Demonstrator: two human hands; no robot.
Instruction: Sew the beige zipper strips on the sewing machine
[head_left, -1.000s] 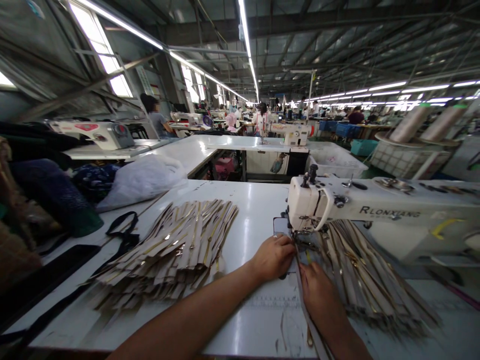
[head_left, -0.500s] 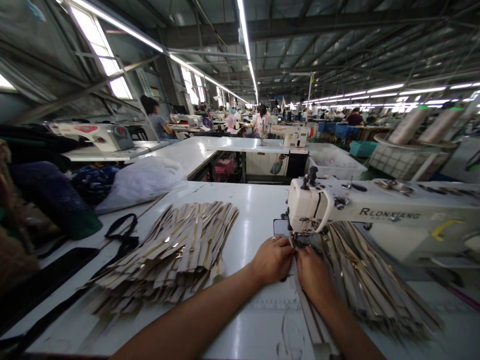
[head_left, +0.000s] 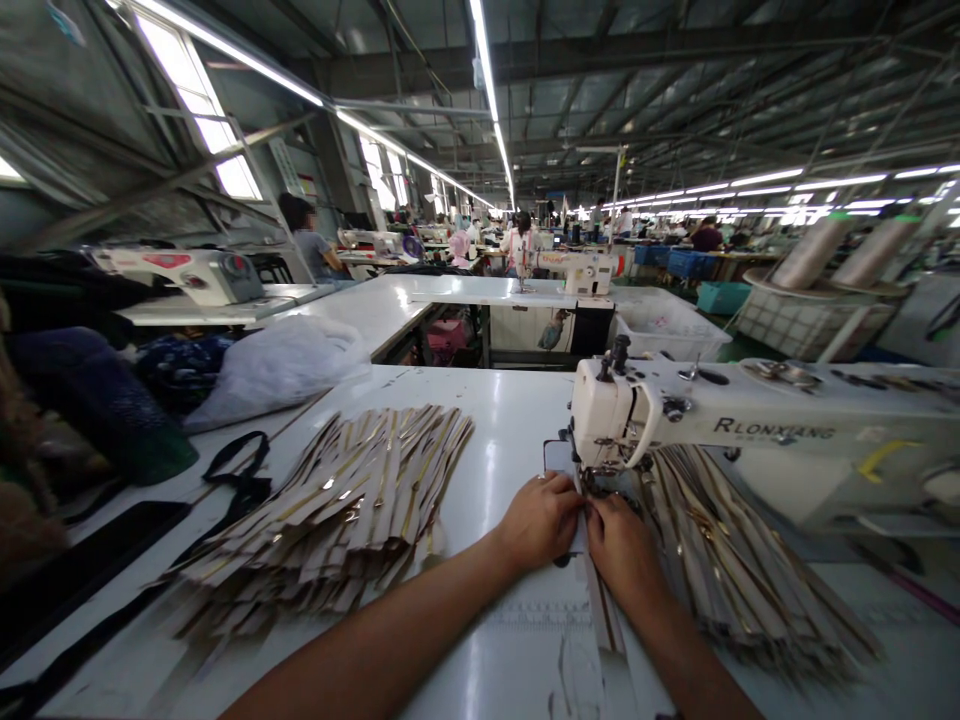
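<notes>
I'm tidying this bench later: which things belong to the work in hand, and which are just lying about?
In use, it seems:
zipper strip at the left hand and right hand
sewing machine
left zipper pile
right zipper pile

Lying about, it seems:
white bag
black strap
far white bin

1. On my feed, the piled strips (head_left: 375, 490) look like matt cloth, lined with shiny, gold, metal-looking bands.
2. The single strip (head_left: 604, 608) looks like matt cloth too.
3. I see a smooth, glossy white tabletop (head_left: 491, 450).
4. The sewing machine (head_left: 757, 405) has smooth, softly shiny paint.
5. The bag (head_left: 277, 362) looks like thin, crinkled plastic.
</notes>
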